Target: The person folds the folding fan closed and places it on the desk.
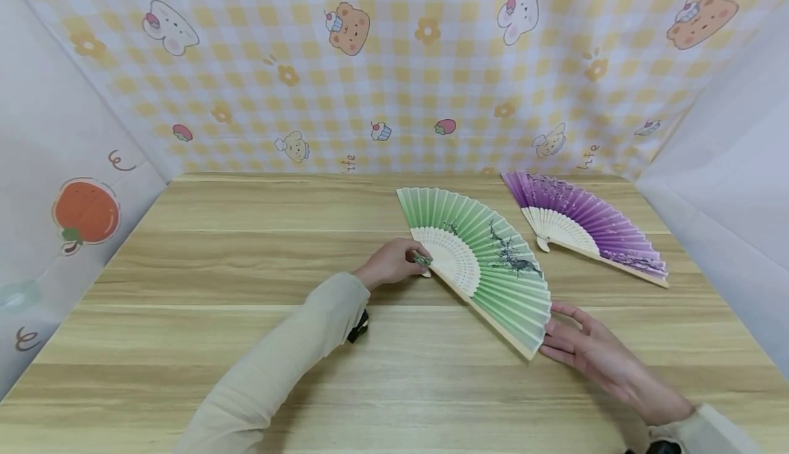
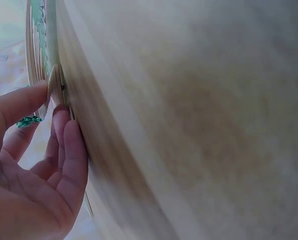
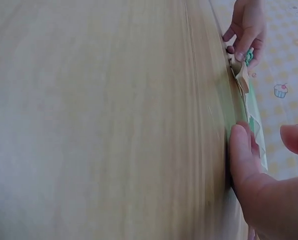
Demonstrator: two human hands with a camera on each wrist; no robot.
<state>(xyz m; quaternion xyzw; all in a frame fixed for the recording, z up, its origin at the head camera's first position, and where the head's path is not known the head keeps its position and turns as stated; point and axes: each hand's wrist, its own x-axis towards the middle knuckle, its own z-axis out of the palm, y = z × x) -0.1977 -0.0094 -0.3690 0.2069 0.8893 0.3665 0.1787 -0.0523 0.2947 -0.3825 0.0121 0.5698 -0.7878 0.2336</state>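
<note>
A green folding fan (image 1: 511, 262) lies spread out at the middle of the table, with pale pierced ribs and a dark branch print. At its pivot end my left hand (image 1: 394, 262) pinches the ribs between thumb and fingers; the left wrist view shows this grip (image 2: 43, 165) close up. A small green ornament (image 1: 422, 260) shows beside those fingers. My right hand (image 1: 594, 355) is at the fan's lower right corner, fingers extended against its edge. In the right wrist view, the thumb of that hand (image 3: 269, 195) stands apart from the fan.
A purple folding fan (image 1: 592, 218) lies spread at the back right of the wooden table (image 1: 246, 235). Behind the table hangs a yellow checked cloth (image 1: 394, 84) with cartoon prints. Pale cloth walls (image 1: 55, 132) close in both sides.
</note>
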